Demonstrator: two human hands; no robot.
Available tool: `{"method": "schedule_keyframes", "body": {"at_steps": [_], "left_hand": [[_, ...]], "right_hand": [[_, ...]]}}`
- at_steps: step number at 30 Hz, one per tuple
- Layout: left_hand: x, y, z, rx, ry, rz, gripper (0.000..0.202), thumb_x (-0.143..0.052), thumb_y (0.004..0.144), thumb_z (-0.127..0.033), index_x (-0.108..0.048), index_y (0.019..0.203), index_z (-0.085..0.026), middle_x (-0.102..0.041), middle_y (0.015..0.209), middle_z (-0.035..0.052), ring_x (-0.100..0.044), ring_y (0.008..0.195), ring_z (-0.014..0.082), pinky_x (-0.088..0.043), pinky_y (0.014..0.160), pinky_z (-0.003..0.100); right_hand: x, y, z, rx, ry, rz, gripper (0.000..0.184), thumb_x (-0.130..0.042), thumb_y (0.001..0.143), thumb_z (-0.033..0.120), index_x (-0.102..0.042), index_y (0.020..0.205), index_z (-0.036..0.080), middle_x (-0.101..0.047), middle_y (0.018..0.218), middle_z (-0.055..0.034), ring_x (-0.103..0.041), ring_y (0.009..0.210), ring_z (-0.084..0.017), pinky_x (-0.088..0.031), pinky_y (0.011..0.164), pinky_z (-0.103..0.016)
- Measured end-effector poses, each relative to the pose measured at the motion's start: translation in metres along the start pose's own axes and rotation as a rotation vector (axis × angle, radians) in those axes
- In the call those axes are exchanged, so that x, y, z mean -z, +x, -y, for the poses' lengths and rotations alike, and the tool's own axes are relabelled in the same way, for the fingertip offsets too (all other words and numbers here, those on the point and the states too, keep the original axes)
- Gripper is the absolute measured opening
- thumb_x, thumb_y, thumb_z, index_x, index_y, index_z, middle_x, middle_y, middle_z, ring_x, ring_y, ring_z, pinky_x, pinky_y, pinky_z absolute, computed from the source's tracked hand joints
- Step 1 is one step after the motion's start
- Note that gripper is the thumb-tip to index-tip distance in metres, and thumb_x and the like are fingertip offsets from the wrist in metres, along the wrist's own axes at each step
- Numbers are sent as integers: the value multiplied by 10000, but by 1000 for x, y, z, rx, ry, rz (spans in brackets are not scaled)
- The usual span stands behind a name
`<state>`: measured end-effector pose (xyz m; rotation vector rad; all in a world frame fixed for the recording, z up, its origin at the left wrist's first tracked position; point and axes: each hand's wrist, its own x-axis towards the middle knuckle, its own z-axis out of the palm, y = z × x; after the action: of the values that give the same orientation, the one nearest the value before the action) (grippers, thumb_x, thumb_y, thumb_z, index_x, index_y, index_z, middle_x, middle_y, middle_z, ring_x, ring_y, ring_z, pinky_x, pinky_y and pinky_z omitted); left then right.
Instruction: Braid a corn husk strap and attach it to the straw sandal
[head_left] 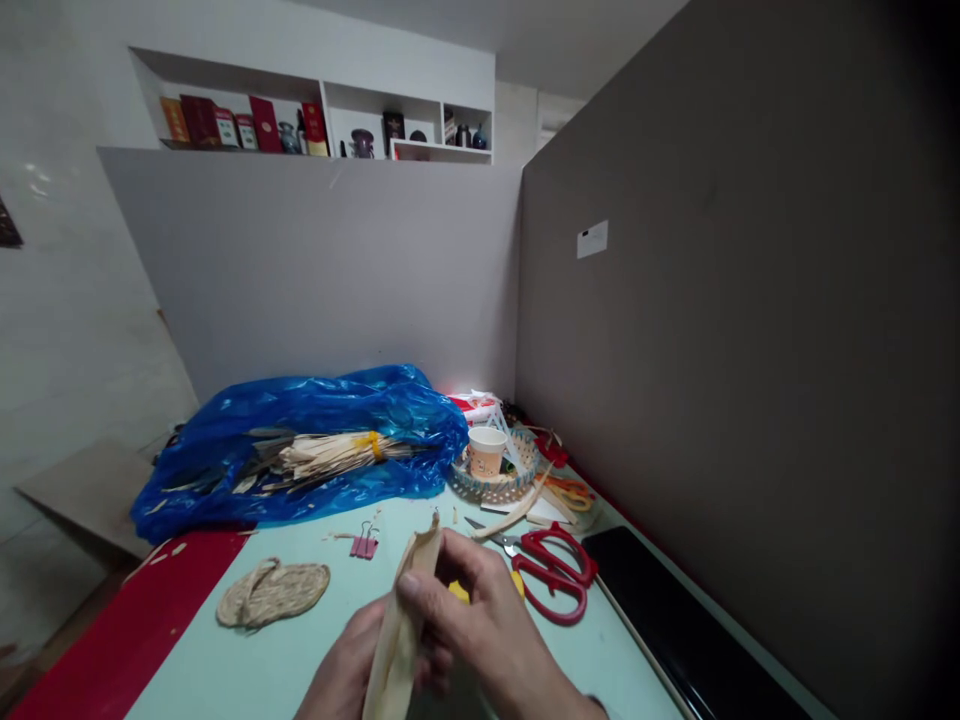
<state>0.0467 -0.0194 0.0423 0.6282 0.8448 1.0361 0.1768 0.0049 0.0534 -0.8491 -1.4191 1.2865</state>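
A pale, dried strip of plant leaf (pixel 396 650) stands nearly upright at the bottom centre, its upper end slightly curled. My right hand (pixel 480 610) pinches it near the top, thumb on the front face. Lower down, my left hand (pixel 349 655) grips the strip from the left, its fingers partly hidden behind it. A small woven straw sandal (pixel 274 593) lies on the table to the left. Just beyond my right hand are red-handled scissors (pixel 553 570), with a yellow object (pixel 459 592) partly hidden behind that hand. A pink binder clip (pixel 364 546) sits past the strip's tip.
A blue plastic bag (pixel 352 395) at the back holds a tied bundle of dried strips (pixel 330 455). A paper cup (pixel 487 452) stands in a woven basket (pixel 499 490). Orange-handled scissors (pixel 574 492) lie nearby. A black flat panel (pixel 675 620) runs beside the right-hand partition (pixel 712 350).
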Motion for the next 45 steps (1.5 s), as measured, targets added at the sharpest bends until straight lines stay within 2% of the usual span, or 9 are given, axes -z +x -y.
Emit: {"method": "schedule_keyframes", "body": {"at_steps": [3,7,11,17,22,31,36,42,45], "left_hand": [[-2,-1,-10,-218,114,-55,258,-755,742,-424,-741,896,-217,-699,778,12,-611,695,174,-504,644,241],[2,1,-20,-402,401,-83,259,-766,727,-454,-713,758,-203,-678,778,2,-578,683,150,-462,626,210],[2,0,-22,-336,447,-37,290,-746,749,-465,-676,705,-187,-648,699,0,-569,654,142,-454,615,205],[-1,-1,-25,-129,129,80,150,-733,796,-312,-675,767,-176,-674,744,18,-633,685,157,-496,654,236],[1,1,-26,-100,43,30,130,-760,779,-243,-651,802,-176,-668,793,-2,-667,724,156,-522,727,259],[4,5,-23,-222,82,-56,265,-808,723,-293,-579,833,-215,-698,682,-36,-710,719,190,-534,676,258],[2,6,-19,-304,224,-91,482,-840,656,-364,-571,1039,-248,-754,839,19,-723,725,228,-537,611,268],[-3,6,-17,-505,445,-212,433,-909,507,-280,-627,831,-224,-709,716,-15,-673,650,192,-533,599,227],[-3,4,-17,-545,460,-234,365,-899,534,-302,-621,757,-220,-663,683,-25,-656,678,194,-536,609,219]], "right_hand": [[6,5,-3,26,12,-99,250,-667,803,387,-564,752,165,-515,698,17,-467,656,-120,-406,577,-225],[9,10,-3,-8,98,-27,297,-702,771,418,-560,763,157,-501,635,37,-415,509,-80,-332,455,-201],[10,8,-3,-57,183,61,348,-711,772,459,-562,766,145,-491,608,46,-413,434,-61,-308,406,-192],[14,7,-4,7,356,229,281,-646,873,404,-675,906,126,-561,787,-14,-477,642,-82,-403,572,-181],[17,7,-4,-27,443,253,261,-658,871,382,-696,995,155,-574,836,-19,-503,701,-95,-404,642,-190],[20,9,-12,-69,429,96,317,-710,815,363,-658,1081,198,-517,741,26,-465,645,-103,-391,651,-214],[15,7,-7,-83,384,50,384,-713,804,377,-605,1121,190,-553,744,31,-490,631,-98,-401,635,-214],[3,-1,-5,-55,189,71,537,-801,687,269,-571,1169,207,-645,948,-20,-602,867,-188,-470,789,-300],[3,-2,-3,-16,196,101,403,-727,731,220,-606,1114,194,-653,975,-27,-603,893,-192,-468,818,-308]]}}
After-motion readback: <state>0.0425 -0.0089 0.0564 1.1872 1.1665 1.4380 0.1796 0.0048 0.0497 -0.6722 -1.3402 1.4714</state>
